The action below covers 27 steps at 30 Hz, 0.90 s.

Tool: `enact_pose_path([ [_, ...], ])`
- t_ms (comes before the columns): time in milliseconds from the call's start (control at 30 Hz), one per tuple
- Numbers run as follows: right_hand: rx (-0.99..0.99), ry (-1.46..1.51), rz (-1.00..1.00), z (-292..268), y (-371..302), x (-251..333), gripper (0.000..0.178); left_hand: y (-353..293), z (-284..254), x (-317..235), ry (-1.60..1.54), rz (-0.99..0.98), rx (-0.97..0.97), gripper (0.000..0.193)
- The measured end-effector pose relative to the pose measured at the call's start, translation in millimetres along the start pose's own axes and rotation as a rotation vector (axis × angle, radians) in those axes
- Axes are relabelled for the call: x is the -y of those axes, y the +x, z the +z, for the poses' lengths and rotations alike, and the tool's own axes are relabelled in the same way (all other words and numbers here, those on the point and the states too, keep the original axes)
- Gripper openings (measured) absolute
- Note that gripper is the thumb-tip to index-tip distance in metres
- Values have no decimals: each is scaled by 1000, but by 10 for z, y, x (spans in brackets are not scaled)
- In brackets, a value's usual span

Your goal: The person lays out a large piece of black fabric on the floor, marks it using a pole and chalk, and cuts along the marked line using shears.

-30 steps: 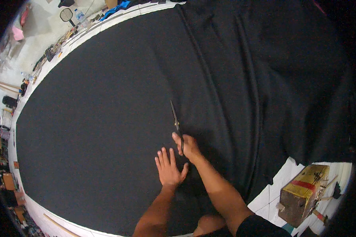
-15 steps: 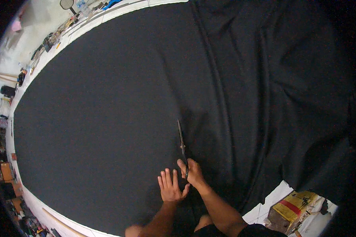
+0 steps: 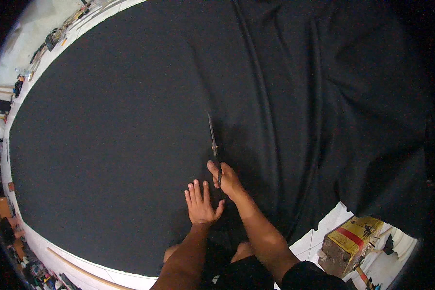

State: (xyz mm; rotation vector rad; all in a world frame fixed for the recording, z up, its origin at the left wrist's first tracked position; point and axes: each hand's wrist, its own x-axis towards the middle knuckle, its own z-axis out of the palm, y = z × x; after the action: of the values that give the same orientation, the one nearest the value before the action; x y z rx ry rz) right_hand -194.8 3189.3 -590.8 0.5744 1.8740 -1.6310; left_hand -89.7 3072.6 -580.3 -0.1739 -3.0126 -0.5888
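Note:
A wide sheet of black fabric point(image 3: 106, 125) lies spread over the white tiled floor. My right hand point(image 3: 225, 180) grips a pair of scissors point(image 3: 212, 135) by the dark handles. Their blades point away from me along the cloth, near the start of a faint crease. Just left of and nearer than the scissors, my left hand point(image 3: 201, 205) lies flat on the fabric, fingers spread and holding nothing. Whether the blades are parted cannot be made out, and the cloth beneath my right hand is hidden.
Loose folds point(image 3: 316, 96) of the fabric run along the right side. At lower right stands a worn yellow box with a red stripe point(image 3: 350, 237), beside a hammer-like tool point(image 3: 362, 278). A long wooden stick point(image 3: 82, 268) lies at lower left. Clutter point(image 3: 5, 208) lines the left wall.
The scissors and my right hand have moved forward, away from me, along the fabric. My left hand has shifted forward too, still flat. The view has moved slightly.

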Motion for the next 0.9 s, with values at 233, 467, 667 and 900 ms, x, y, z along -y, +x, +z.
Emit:
enact_pose_path([
  [233, -54, 62, -117, 30, 105, 277, 49, -68, 81, 32, -16, -7, 10, 84],
  [467, -37, 84, -127, -19, 179, 385, 51, -84, -20, -99, -83, -33, 47, 86],
  [667, -167, 34, -151, 31, 138, 370, 54, -72, -47, -126, -103, -52, 28, 84],
  [900, -115, -54, -143, -26, 266, 333, 62, -92, -28, -120, -78, -40, 16, 84],
])
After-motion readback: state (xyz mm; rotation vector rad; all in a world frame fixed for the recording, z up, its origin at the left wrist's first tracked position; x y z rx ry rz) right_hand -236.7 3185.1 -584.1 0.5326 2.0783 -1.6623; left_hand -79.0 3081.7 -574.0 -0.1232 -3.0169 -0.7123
